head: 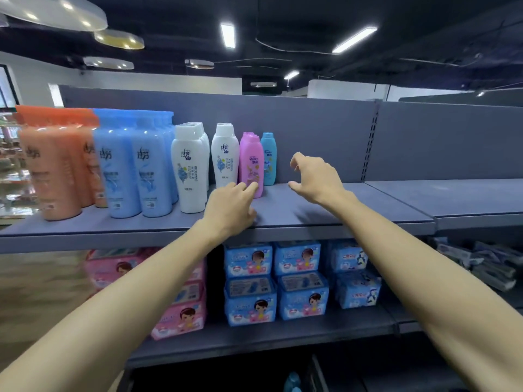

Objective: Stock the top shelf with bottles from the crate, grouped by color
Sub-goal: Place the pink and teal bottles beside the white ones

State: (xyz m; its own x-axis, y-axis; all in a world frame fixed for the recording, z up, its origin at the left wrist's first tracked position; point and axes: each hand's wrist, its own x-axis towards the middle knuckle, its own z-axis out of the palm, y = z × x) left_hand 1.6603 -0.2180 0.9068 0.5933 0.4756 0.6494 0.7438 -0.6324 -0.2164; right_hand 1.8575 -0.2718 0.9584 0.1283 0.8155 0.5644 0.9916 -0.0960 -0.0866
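Two hands: both reach over the top shelf (325, 205), neither carrying a bottle.
Left hand (230, 206): fingertips touch the foot of the front pink bottle (250, 162), likely squaring its row.
Right hand (314, 176): loosely curled on nothing, hovering right of the small blue bottle (268, 158).
Colour groups: orange bottles (53, 162) far left, then tall blue bottles (133, 162), white bottles (189, 165), pink, small blue (each colour filed front to back).
Open room: bare shelf to the right, up to the slotted upright (370, 142).
Near edge: the big bottles stand close to it.
Crate: not in view.
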